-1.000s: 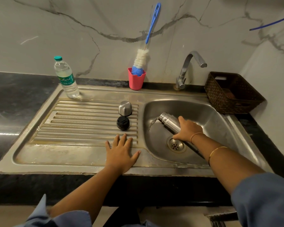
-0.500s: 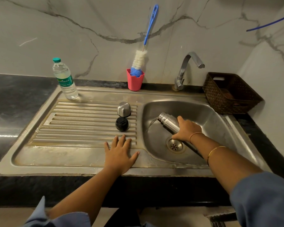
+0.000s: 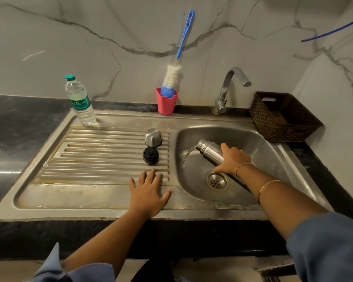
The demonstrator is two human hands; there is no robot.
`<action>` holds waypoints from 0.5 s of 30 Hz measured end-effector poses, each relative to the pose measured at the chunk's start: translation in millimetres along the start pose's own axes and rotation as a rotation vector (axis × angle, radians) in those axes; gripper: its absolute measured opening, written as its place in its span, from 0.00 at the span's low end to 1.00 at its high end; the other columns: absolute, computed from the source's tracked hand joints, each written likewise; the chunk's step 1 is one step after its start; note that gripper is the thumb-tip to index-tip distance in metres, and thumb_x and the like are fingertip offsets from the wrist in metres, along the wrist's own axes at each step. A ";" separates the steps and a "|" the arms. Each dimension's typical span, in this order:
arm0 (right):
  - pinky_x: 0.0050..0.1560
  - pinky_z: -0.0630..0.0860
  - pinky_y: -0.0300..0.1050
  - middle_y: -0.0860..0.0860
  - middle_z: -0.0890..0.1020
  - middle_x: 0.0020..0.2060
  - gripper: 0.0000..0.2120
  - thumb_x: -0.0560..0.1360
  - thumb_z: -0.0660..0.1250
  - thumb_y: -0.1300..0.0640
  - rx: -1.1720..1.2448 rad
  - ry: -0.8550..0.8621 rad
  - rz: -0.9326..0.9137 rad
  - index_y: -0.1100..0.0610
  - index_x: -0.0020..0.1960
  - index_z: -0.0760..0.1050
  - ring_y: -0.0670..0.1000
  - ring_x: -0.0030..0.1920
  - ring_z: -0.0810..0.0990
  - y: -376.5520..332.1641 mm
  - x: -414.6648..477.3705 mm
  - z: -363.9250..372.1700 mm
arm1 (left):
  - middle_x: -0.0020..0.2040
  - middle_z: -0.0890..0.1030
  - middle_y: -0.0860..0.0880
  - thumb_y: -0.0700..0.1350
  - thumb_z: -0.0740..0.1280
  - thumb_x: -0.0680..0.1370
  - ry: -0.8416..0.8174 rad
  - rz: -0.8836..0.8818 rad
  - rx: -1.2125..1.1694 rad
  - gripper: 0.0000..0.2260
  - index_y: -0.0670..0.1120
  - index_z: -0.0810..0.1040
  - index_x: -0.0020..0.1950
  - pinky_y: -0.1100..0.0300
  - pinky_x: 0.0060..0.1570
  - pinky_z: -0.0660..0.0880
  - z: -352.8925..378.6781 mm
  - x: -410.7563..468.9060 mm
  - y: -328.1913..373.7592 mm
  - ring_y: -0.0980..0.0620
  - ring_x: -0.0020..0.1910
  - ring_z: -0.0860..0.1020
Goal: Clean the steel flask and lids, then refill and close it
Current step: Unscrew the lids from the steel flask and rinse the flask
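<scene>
My right hand (image 3: 233, 159) grips the steel flask (image 3: 209, 151), tipped over the sink basin (image 3: 259, 147) with its open mouth pointing left. A thin stream of water runs out of the mouth into the basin. On the ribbed drainboard (image 3: 94, 151) stand the steel outer lid (image 3: 153, 137) and, just in front of it, the black inner lid (image 3: 150, 155). My left hand (image 3: 149, 192) lies flat, fingers spread, on the drainboard's front edge, a little in front of the black lid and holding nothing.
A plastic water bottle (image 3: 81, 101) with a green cap stands at the drainboard's back left. A pink cup (image 3: 166, 103) holds a blue-handled bottle brush (image 3: 176, 64) against the wall. The tap (image 3: 227, 88) stands behind the basin, and a dark woven basket (image 3: 283, 117) sits at its right.
The flask stays tilted in my right hand and water keeps pouring from it. My left hand has not moved.
</scene>
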State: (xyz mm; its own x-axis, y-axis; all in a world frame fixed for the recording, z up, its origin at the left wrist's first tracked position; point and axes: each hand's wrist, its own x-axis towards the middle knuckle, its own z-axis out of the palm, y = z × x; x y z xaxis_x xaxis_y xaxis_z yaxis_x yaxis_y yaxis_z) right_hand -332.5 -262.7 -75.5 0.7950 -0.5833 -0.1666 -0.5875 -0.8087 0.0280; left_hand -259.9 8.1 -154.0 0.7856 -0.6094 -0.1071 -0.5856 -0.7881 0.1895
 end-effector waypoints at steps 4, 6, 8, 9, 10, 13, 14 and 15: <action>0.45 0.73 0.50 0.57 0.75 0.54 0.34 0.63 0.73 0.41 -0.003 0.001 -0.001 0.52 0.61 0.62 0.59 0.53 0.76 -1.7 -0.4 -2.1 | 0.79 0.52 0.51 0.72 0.37 0.68 0.008 0.006 -0.002 0.40 0.57 0.54 0.77 0.38 0.73 0.44 0.3 0.5 -0.3 0.47 0.77 0.46; 0.44 0.73 0.50 0.57 0.75 0.54 0.34 0.63 0.73 0.41 0.000 0.003 -0.001 0.52 0.61 0.62 0.59 0.53 0.76 -2.5 -0.5 -2.9 | 0.79 0.53 0.51 0.72 0.36 0.67 0.017 0.009 -0.015 0.41 0.56 0.54 0.77 0.38 0.73 0.44 0.9 1.2 -0.7 0.46 0.77 0.47; 0.44 0.74 0.50 0.57 0.75 0.53 0.34 0.62 0.73 0.41 0.002 0.002 -0.002 0.52 0.61 0.62 0.59 0.52 0.76 -3.1 -0.8 -3.3 | 0.79 0.53 0.51 0.72 0.36 0.67 0.021 0.010 -0.014 0.42 0.56 0.54 0.77 0.38 0.73 0.44 1.6 1.7 -1.2 0.46 0.77 0.47; 0.45 0.74 0.50 0.57 0.75 0.54 0.34 0.62 0.73 0.41 0.002 0.001 -0.002 0.52 0.61 0.62 0.59 0.52 0.76 -3.3 -0.7 -3.3 | 0.79 0.53 0.51 0.72 0.36 0.67 0.019 0.011 -0.009 0.42 0.56 0.54 0.77 0.38 0.73 0.44 2.1 1.8 -1.5 0.46 0.77 0.46; 0.45 0.74 0.50 0.57 0.75 0.54 0.34 0.62 0.73 0.41 0.001 0.000 0.000 0.52 0.61 0.62 0.59 0.53 0.76 -3.7 -1.1 -3.7 | 0.79 0.52 0.51 0.72 0.36 0.67 0.017 0.011 -0.006 0.42 0.56 0.54 0.77 0.38 0.72 0.44 2.3 1.9 -1.5 0.46 0.77 0.46; 0.45 0.73 0.50 0.57 0.75 0.54 0.34 0.63 0.73 0.42 -0.004 -0.001 0.002 0.52 0.61 0.62 0.59 0.53 0.76 -5.2 -1.9 -5.3 | 0.79 0.53 0.51 0.72 0.37 0.68 0.017 0.012 -0.008 0.40 0.56 0.54 0.77 0.37 0.72 0.44 1.7 1.6 -0.9 0.46 0.77 0.46; 0.45 0.73 0.50 0.57 0.75 0.54 0.34 0.63 0.73 0.42 -0.005 -0.001 0.002 0.52 0.61 0.62 0.59 0.53 0.76 -5.9 -2.0 -5.9 | 0.79 0.52 0.51 0.72 0.39 0.70 0.015 0.011 -0.003 0.38 0.56 0.54 0.77 0.38 0.73 0.44 1.3 1.1 -0.9 0.46 0.77 0.46; 0.45 0.73 0.50 0.57 0.75 0.54 0.34 0.63 0.73 0.42 -0.005 -0.003 0.005 0.52 0.61 0.62 0.59 0.53 0.76 -6.2 -2.0 -6.1 | 0.79 0.52 0.51 0.72 0.42 0.73 0.009 0.010 0.002 0.36 0.56 0.53 0.77 0.38 0.73 0.44 0.9 0.9 -0.7 0.46 0.77 0.46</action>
State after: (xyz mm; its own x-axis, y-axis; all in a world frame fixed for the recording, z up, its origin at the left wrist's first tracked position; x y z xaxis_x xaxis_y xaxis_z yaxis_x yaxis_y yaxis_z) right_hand -329.5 -256.9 -69.3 0.7918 -0.5868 -0.1693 -0.5903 -0.8065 0.0341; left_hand -258.9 8.0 -155.1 0.7813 -0.6167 -0.0961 -0.5940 -0.7820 0.1890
